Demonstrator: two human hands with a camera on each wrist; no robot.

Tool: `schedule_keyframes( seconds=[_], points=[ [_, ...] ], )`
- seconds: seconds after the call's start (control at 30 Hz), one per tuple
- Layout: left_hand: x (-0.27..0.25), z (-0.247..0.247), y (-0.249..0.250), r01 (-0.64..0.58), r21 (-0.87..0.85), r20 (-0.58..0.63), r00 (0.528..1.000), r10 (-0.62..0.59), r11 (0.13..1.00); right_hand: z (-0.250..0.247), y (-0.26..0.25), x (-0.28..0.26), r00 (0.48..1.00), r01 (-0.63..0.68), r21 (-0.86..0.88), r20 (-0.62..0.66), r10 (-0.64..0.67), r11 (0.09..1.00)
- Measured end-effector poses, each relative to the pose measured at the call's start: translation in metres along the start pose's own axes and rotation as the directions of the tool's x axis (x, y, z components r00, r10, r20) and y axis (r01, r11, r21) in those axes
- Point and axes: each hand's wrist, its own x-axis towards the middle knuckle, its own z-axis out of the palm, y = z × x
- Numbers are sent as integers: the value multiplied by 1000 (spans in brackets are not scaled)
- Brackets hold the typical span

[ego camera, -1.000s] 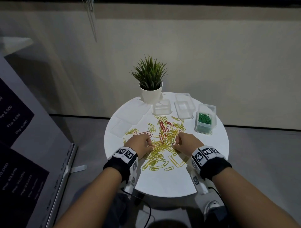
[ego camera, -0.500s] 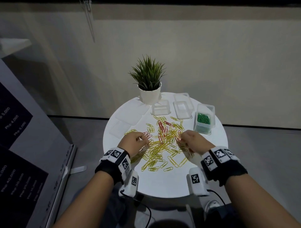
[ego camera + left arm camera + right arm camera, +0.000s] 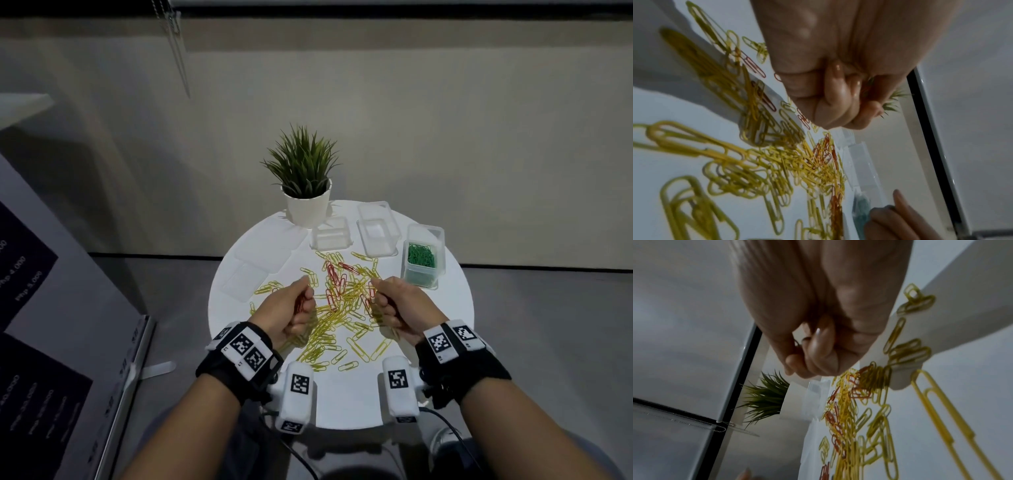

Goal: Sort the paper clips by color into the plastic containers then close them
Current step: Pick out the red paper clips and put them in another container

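Observation:
A pile of yellow and red paper clips (image 3: 346,308) is spread over the middle of the round white table (image 3: 448,346). My left hand (image 3: 296,305) hovers over the pile's left side, its fingers curled round a bunch of red clips (image 3: 301,304), which also peek out between the fingers (image 3: 866,91). Over the pile's right side my right hand (image 3: 390,301) is curled into a fist. A thin clip loop (image 3: 805,339) shows between its fingers; its colour is unclear. A clear container (image 3: 423,265) at the right holds green clips. Two empty clear containers (image 3: 334,236) (image 3: 376,233) stand behind the pile.
A potted plant (image 3: 305,185) stands at the table's back edge. Clear lids (image 3: 270,246) (image 3: 243,282) lie on the table's left side. A dark signboard (image 3: 41,325) leans at the left of the table. Cables hang under the table's near edge.
Both hands have lifted off the pile and turned thumbs-up. The left one now shows red clips in its fist; the right one has drawn back a little.

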Motion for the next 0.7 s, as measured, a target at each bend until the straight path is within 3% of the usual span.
schedule_keyframes(
  seconds=[0.07,0.1,0.17,0.23,0.27,0.33,0.4,0.5,0.6,0.7],
  points=[
    [6,5,-4,-53,285,-31,997,64,957,-3,-1,-1,999,30,5,-39,-30,1000],
    [10,9,-6,-104,492,-22,991,132,865,-5,-2,-3,997,30,1,-74,-30,1000],
    [17,17,-7,-221,841,100,961,259,494,-6,-4,-7,995,10,-77,-102,-18,997],
    [21,28,-9,-267,961,243,939,243,72,-5,-5,-10,993,-4,-289,-114,-30,957],
    [22,33,-9,-265,960,278,938,208,-86,-4,-5,-10,990,-7,-433,-130,-55,902],
    [23,37,-12,-245,936,290,944,159,-254,-1,-5,-7,982,-17,-698,-145,-119,715],
    [20,34,-15,-233,929,283,948,146,-288,4,-3,-1,987,-49,-857,-119,-104,513],
    [13,23,-18,-237,950,268,953,140,-205,16,2,9,988,-126,-961,-143,-53,247],
    [7,14,-15,-249,968,237,947,217,29,27,5,16,978,-182,-980,-189,-90,80],
    [12,5,-4,-158,950,71,949,308,268,33,6,20,969,-225,-974,-227,-100,33]
  ],
)
